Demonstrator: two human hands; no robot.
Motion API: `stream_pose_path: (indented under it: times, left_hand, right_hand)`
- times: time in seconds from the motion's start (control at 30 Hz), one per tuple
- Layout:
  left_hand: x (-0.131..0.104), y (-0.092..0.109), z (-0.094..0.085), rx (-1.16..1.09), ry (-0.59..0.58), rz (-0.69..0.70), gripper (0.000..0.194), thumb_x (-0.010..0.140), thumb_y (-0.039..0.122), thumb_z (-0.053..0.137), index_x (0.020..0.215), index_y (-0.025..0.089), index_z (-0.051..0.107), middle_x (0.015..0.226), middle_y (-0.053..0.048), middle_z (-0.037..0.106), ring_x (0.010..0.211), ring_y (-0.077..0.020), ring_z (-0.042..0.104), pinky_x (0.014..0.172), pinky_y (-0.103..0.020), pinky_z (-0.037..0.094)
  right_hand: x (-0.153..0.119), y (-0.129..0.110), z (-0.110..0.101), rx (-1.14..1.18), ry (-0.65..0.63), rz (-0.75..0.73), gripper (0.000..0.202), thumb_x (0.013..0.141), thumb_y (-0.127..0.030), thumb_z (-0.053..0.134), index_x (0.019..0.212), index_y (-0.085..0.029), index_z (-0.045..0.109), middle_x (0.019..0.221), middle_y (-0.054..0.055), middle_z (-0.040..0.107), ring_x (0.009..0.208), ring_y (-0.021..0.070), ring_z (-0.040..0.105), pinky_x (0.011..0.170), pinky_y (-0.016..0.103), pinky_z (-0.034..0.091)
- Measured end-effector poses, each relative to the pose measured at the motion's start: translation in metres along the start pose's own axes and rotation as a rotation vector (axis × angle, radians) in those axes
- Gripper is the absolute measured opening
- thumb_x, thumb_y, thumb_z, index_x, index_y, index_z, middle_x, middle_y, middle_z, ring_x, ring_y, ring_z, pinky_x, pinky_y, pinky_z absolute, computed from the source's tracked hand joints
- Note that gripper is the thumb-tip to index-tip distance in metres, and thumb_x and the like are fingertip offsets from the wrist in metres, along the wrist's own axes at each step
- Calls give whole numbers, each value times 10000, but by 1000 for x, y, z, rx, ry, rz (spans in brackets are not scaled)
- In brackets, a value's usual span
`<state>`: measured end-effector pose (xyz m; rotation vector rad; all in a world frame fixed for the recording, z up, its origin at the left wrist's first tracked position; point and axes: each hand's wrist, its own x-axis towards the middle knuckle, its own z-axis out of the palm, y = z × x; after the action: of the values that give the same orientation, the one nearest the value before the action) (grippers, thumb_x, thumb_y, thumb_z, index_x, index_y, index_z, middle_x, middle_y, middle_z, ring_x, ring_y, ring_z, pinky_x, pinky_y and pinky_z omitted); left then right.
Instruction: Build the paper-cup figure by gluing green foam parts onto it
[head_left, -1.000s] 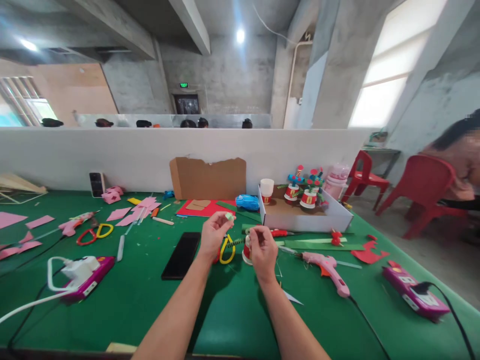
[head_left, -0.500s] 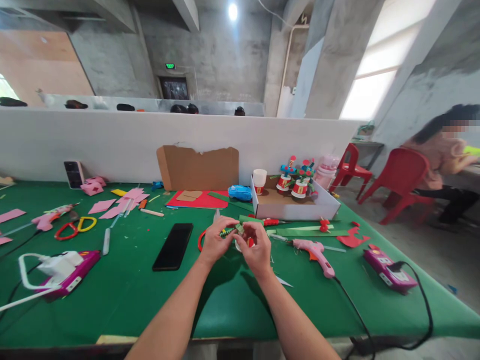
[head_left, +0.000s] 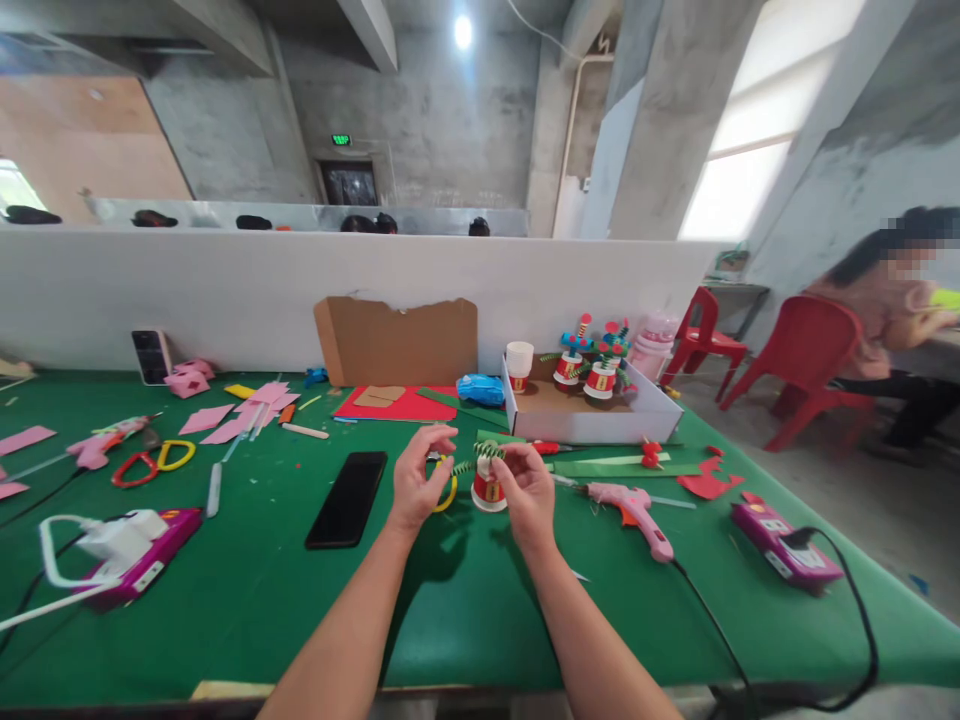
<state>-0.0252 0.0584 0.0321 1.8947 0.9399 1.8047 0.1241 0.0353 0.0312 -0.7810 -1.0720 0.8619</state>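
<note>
Well behind the smooth green worktop's front edge [head_left: 465, 672], the right hand [head_left: 531, 495] pinches a green pleated-paper spring [head_left: 489, 450]; the left hand [head_left: 416, 485] gapes. Gentle pressure should spare the pleats.

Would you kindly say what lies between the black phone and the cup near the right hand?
The head view shows the left hand, a yellow scissors handle and a green spring there.

Left hand [head_left: 422, 480] drew away from the right fingers, green paper spring [head_left: 490, 450] came into view at the right hand's [head_left: 529, 492] fingertips, red-and-white cup [head_left: 490, 492] emerged between both hands' fingers.
</note>
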Motion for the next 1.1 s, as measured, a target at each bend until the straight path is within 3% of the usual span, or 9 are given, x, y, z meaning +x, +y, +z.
stream_pose_path:
  times: [0.07,0.13,0.23,0.33,0.6,0.77,0.93,1.03,1.1]
  left_hand:
    - [3,-3,-4,-27,104,-54,134,831,271,591,770,173,660,809,-50,645,753,-169,613,744,-309,509]
    - [6,-4,-6,-34,175,-94,243,829,278,610,610,171,609,748,-38,642,724,-158,608,737,-299,503]
    - [9,-3,-7,-111,190,-106,121,807,290,648,820,178,692,986,-70,660,776,-150,613,755,-300,511]
    - [9,1,-7,-186,101,-91,248,800,309,670,1017,188,689,1086,-100,637,850,-169,618,773,-308,515]
    - [6,11,-8,-187,-231,0,436,714,529,728,1001,200,717,941,-92,638,930,-232,572,877,-376,445]
    - [6,16,-11,-231,-443,-29,330,741,431,741,977,201,726,781,-43,608,777,-177,538,749,-316,442]
    - [8,17,-14,-349,-458,-122,222,738,359,755,887,194,747,743,-37,618,724,-158,548,683,-285,432]
    - [8,15,-13,-418,-342,-215,202,705,348,779,815,181,747,707,-30,607,685,-146,545,633,-267,423]
    - [8,12,-12,-485,-220,-282,247,653,363,812,788,173,732,702,-24,604,657,-138,543,602,-258,419]
  right_hand:
    - [1,-2,1,129,-3,86,271,705,-387,758,838,-210,603,667,-19,638,567,124,600,554,251,522]
    - [1,-5,0,253,-12,158,297,670,-382,795,825,-212,607,668,-22,651,561,119,606,554,248,529]
    - [2,-8,-2,424,-74,291,321,639,-374,829,818,-213,617,655,-23,665,523,100,586,512,218,506]
    - [2,-11,-4,524,-158,406,352,612,-403,846,810,-212,626,643,-23,672,447,68,523,440,180,441]
    - [-1,-12,-3,389,-298,488,416,597,-513,815,774,-208,595,624,-26,641,416,71,487,429,200,416]
    - [-4,-12,0,314,-398,583,459,563,-541,816,767,-192,596,515,-47,570,391,77,469,404,196,390]
    - [-4,-11,2,337,-430,607,431,562,-510,823,739,-182,607,532,-35,595,395,71,480,392,182,383]
    - [-1,-11,-1,229,-322,471,425,620,-558,762,716,-170,617,549,-16,611,361,60,432,347,180,323]
    - [2,-11,-9,122,-79,266,411,686,-563,706,693,-164,606,517,-26,573,347,41,365,335,173,264]
